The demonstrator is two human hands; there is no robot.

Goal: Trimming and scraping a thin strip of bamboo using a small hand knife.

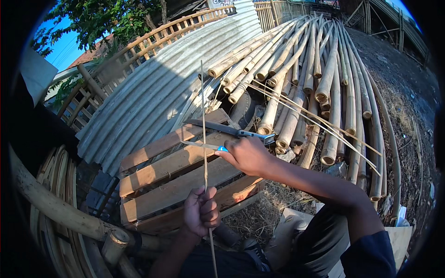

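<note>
My left hand [200, 213] is closed around a long, thin bamboo strip [203, 111], which stands nearly upright and runs past the lower edge of the view. In my right hand [248, 156] is a small knife [192, 144] with a blue handle, its blade pointing left. The blade crosses the strip above my left fist; whether it cuts into the strip, I cannot tell. Just beyond the knife, a saw [211, 125] with a dark blade and a black and blue handle lies on a slatted wooden pallet [157, 161].
Many long bamboo poles [330, 88] are piled at the far right, with loose thin strips [320, 121] across their near ends. Corrugated sheeting [153, 88] slopes behind the pallet. A thick bamboo rail [60, 204] and a bundle of split strips [58, 178] are at left.
</note>
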